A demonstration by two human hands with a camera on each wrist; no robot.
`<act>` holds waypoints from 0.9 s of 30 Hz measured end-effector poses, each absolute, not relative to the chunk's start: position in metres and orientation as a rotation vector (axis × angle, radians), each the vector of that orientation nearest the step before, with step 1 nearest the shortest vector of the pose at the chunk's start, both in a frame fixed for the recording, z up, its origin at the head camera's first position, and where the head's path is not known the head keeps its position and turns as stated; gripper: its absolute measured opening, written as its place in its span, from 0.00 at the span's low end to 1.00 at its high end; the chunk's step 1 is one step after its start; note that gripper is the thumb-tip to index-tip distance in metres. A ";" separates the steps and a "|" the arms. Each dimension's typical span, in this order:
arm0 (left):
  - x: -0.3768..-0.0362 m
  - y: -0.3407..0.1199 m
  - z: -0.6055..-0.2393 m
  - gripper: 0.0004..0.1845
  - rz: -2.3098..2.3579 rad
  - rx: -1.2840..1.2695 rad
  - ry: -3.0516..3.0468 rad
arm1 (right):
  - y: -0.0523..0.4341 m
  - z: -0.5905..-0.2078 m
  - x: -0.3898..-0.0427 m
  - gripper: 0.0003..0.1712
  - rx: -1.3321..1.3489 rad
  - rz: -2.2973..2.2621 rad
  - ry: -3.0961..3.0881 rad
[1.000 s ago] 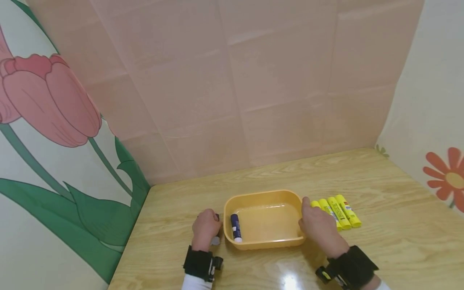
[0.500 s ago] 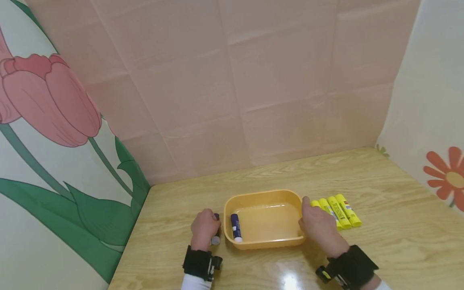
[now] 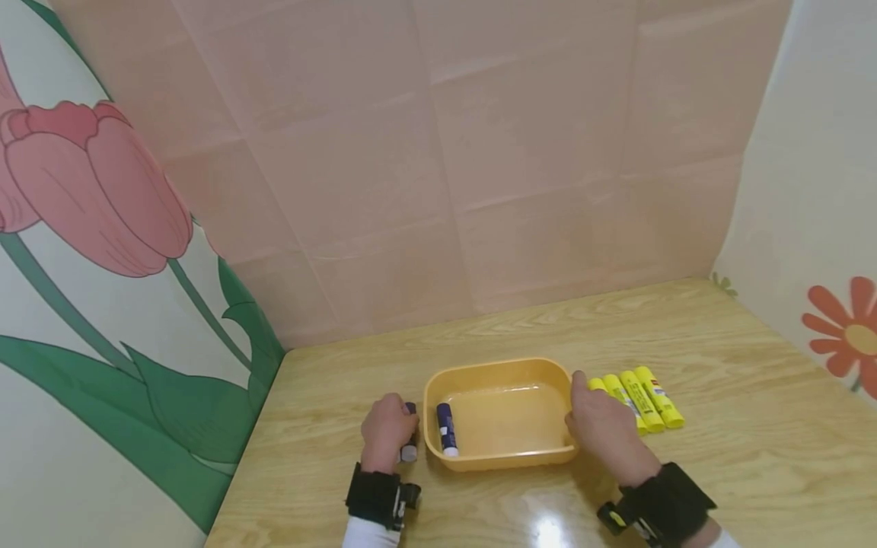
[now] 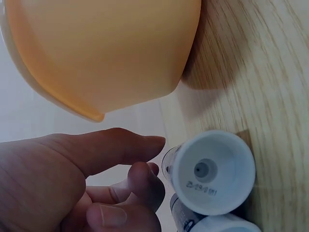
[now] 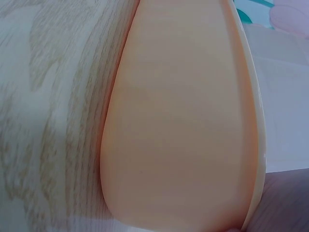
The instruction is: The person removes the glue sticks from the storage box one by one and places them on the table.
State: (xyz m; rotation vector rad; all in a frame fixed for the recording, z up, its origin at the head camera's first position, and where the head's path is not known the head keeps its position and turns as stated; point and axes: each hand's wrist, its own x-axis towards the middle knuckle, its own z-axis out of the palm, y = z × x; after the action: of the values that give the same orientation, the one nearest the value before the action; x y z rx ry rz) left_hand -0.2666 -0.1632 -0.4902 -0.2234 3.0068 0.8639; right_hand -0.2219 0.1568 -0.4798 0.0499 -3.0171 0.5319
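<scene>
On the light wood-grain tabletop (image 3: 719,457) sits a shallow orange plastic tray with rounded corners (image 3: 500,373). Inside it, against its left wall, lies one dark blue glue stick with a white cap (image 3: 445,430), its cap end toward the near side.

The left hand (image 3: 385,430) rests on the tabletop just left of the tray. Its grip is curled around a dark blue glue stick with a pale cap (image 3: 409,434) lying just outside the tray's left wall. The left wrist view shows the fingers (image 4: 145,179) bent beside the round white end of that stick (image 4: 212,171), with a second white-ended stick (image 4: 217,224) just below it at the picture's edge.

The right hand (image 3: 603,426) lies against the tray's right wall, index finger pointing to the far side along the rim; whether its grip closes on the wall cannot be told. Just right of this hand, four bright yellow glue sticks (image 3: 640,399) lie side by side in a row, touching one another.
</scene>
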 end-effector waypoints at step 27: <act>-0.264 -0.184 -0.469 0.10 0.929 -0.232 3.131 | 0.158 -0.482 -0.223 0.31 0.067 0.515 -2.994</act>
State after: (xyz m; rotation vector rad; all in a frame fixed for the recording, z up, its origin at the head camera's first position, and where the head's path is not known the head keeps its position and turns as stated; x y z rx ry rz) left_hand -0.2644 -0.1843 -0.4689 -0.2319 3.1314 0.9292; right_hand -0.2227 0.1580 -0.4816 0.0670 -2.9942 0.5154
